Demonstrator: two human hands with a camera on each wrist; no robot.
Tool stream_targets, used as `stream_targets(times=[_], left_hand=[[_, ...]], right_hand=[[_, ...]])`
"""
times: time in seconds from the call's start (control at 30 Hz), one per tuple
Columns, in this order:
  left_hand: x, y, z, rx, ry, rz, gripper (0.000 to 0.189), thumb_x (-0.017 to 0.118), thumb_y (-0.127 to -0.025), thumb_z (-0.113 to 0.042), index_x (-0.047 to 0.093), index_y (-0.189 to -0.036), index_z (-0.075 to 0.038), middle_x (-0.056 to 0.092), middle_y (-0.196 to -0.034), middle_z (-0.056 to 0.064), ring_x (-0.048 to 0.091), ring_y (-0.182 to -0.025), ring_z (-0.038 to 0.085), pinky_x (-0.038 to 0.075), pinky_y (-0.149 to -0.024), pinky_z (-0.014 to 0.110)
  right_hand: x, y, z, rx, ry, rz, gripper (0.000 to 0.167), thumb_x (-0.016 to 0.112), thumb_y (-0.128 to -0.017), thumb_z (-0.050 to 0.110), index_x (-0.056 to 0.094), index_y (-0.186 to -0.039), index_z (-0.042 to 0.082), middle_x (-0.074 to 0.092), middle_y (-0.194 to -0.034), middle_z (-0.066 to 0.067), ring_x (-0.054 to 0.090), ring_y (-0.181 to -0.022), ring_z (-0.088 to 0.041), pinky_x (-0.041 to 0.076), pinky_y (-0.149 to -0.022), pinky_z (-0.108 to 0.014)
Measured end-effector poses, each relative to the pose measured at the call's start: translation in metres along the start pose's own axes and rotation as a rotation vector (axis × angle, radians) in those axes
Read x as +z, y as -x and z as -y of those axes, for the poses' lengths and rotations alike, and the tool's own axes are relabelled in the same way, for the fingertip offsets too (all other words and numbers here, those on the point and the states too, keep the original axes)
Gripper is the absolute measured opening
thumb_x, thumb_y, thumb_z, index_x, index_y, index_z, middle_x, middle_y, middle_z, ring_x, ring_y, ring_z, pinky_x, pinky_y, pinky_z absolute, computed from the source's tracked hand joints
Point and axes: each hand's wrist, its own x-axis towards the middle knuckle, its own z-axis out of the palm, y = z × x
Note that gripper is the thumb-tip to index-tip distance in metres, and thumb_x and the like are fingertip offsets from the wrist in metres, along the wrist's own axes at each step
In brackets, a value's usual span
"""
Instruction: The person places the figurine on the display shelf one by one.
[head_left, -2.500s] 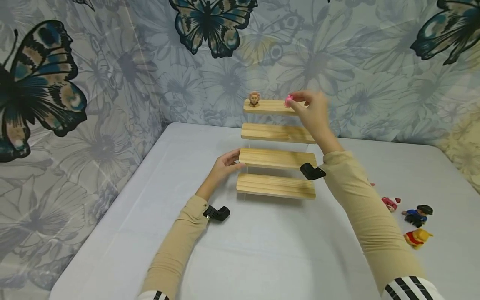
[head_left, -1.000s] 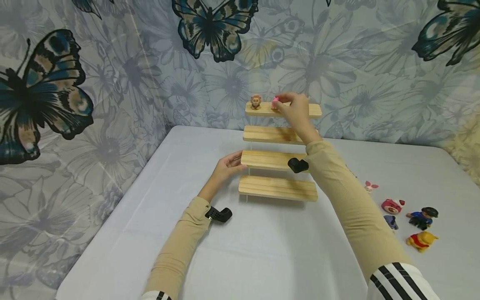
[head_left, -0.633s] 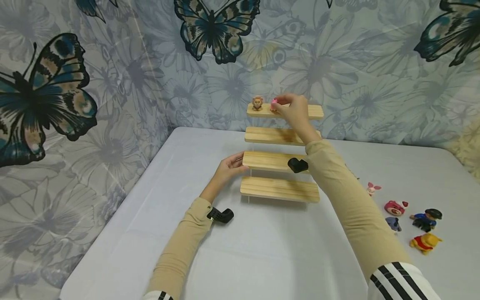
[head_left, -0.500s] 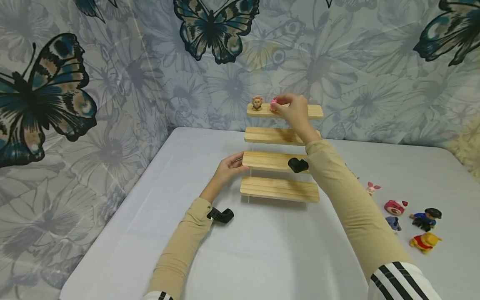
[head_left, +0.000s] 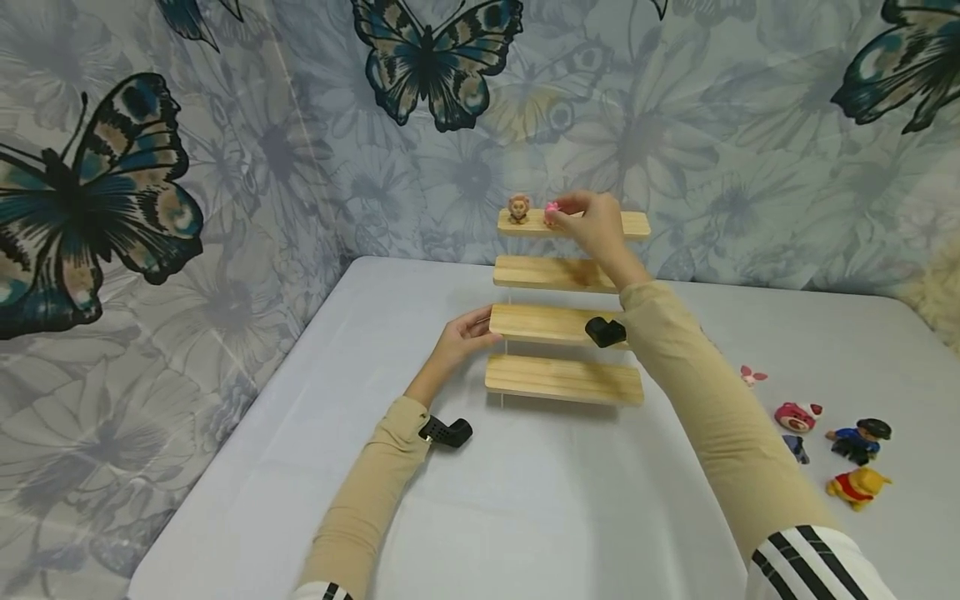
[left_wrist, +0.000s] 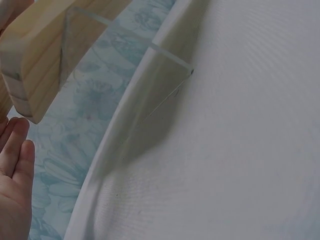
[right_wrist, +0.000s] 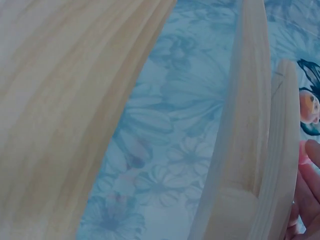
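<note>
My right hand [head_left: 596, 223] pinches a small pink figurine [head_left: 552, 213] between thumb and fingers at the top shelf [head_left: 633, 224] of a wooden tiered display stand [head_left: 564, 379]. Just left of it, a small brown lion-like figurine [head_left: 518, 209] stands on that shelf. In the right wrist view the pink figurine [right_wrist: 303, 152] shows only partly beside the fingertips. My left hand [head_left: 459, 343] holds the left end of the second shelf from the bottom, thumb in front and fingers behind. The left wrist view shows its fingers [left_wrist: 17, 152] at the shelf's end [left_wrist: 30, 65].
On the white table's right side lie a pink piglet figure [head_left: 752, 376], a pink bear head [head_left: 797, 417], a blue-grey figure [head_left: 797, 448] partly behind the sleeve, a figure in a black cap [head_left: 860, 441] and a yellow bear in red [head_left: 858, 487]. A butterfly-print backdrop [head_left: 435, 192] hangs behind.
My right hand has moved left along the top shelf with the pink figurine, closer to the lion-like one. My left hand stays on the stand, and the view has shifted slightly.
</note>
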Motion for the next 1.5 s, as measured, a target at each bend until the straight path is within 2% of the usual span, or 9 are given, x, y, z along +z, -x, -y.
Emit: stream_targets(times=[0.2, 0.43, 0.6, 0.73, 0.97, 1.2, 1.37, 1.5], left_hand=[[0.001, 0.001, 0.005, 0.002, 0.003, -0.006, 0.055, 0.058, -0.082, 0.007, 0.033, -0.132, 0.012, 0.039, -0.132, 0.023, 0.042, -0.117, 0.028, 0.038, -0.092, 0.03], [-0.004, -0.005, 0.023, -0.017, 0.008, -0.027, 0.056, 0.062, -0.082, 0.002, 0.038, -0.133, 0.004, 0.043, -0.131, 0.017, 0.045, -0.115, 0.021, 0.039, -0.092, 0.028], [-0.006, -0.006, 0.024, 0.02, 0.01, -0.046, 0.055, 0.063, -0.081, 0.003, 0.04, -0.131, 0.004, 0.045, -0.129, 0.016, 0.047, -0.114, 0.022, 0.039, -0.091, 0.029], [-0.005, -0.005, 0.023, 0.009, 0.021, -0.032, 0.056, 0.062, -0.081, 0.003, 0.038, -0.132, 0.005, 0.045, -0.129, 0.016, 0.046, -0.114, 0.024, 0.039, -0.091, 0.029], [-0.005, -0.005, 0.021, -0.031, 0.005, -0.039, 0.056, 0.062, -0.082, 0.002, 0.038, -0.133, 0.002, 0.046, -0.127, 0.017, 0.05, -0.11, 0.024, 0.041, -0.089, 0.03], [0.0, 0.002, 0.002, -0.037, -0.012, -0.012, 0.057, 0.061, -0.083, 0.001, 0.034, -0.134, 0.006, 0.043, -0.128, 0.021, 0.049, -0.111, 0.026, 0.041, -0.09, 0.031], [0.001, 0.003, -0.001, -0.05, -0.02, -0.009, 0.056, 0.058, -0.084, 0.003, 0.034, -0.134, 0.006, 0.042, -0.128, 0.021, 0.048, -0.111, 0.028, 0.041, -0.089, 0.031], [0.001, 0.004, -0.002, -0.049, -0.05, -0.019, 0.056, 0.058, -0.084, 0.002, 0.034, -0.134, 0.005, 0.042, -0.126, 0.022, 0.048, -0.11, 0.029, 0.042, -0.089, 0.031]], right_hand=[[0.002, 0.004, -0.002, -0.034, -0.011, -0.013, 0.028, 0.066, -0.083, 0.019, 0.065, -0.099, -0.004, 0.065, -0.09, -0.018, 0.058, -0.086, -0.026, 0.041, -0.055, -0.019], [-0.002, 0.009, -0.004, -0.036, 0.032, -0.058, 0.031, 0.063, -0.084, 0.023, 0.065, -0.101, -0.003, 0.064, -0.092, -0.019, 0.057, -0.085, -0.027, 0.044, -0.069, -0.032], [-0.013, 0.013, -0.009, -0.031, 0.025, -0.14, 0.03, 0.062, -0.085, 0.025, 0.067, -0.1, -0.001, 0.065, -0.092, -0.015, 0.057, -0.082, -0.023, 0.04, -0.065, -0.024], [-0.022, 0.02, -0.011, -0.049, 0.023, -0.169, 0.026, 0.065, -0.083, 0.019, 0.068, -0.097, -0.002, 0.065, -0.09, -0.016, 0.057, -0.082, -0.024, 0.036, -0.062, -0.02], [-0.032, 0.027, -0.013, -0.074, 0.037, -0.124, 0.025, 0.067, -0.081, 0.014, 0.067, -0.1, -0.002, 0.065, -0.093, -0.016, 0.056, -0.091, -0.025, 0.038, -0.07, -0.025], [-0.035, 0.031, -0.015, -0.098, 0.052, -0.146, 0.023, 0.069, -0.079, 0.011, 0.067, -0.098, -0.002, 0.065, -0.092, -0.017, 0.058, -0.09, -0.026, 0.039, -0.07, -0.028], [-0.038, 0.033, -0.013, -0.087, 0.05, -0.138, 0.023, 0.068, -0.08, 0.011, 0.067, -0.098, -0.003, 0.065, -0.092, -0.018, 0.056, -0.094, -0.027, 0.041, -0.075, -0.034], [-0.042, 0.034, -0.009, -0.091, 0.062, -0.129, 0.023, 0.067, -0.08, 0.011, 0.067, -0.097, -0.004, 0.065, -0.092, -0.018, 0.055, -0.096, -0.027, 0.041, -0.076, -0.035]])
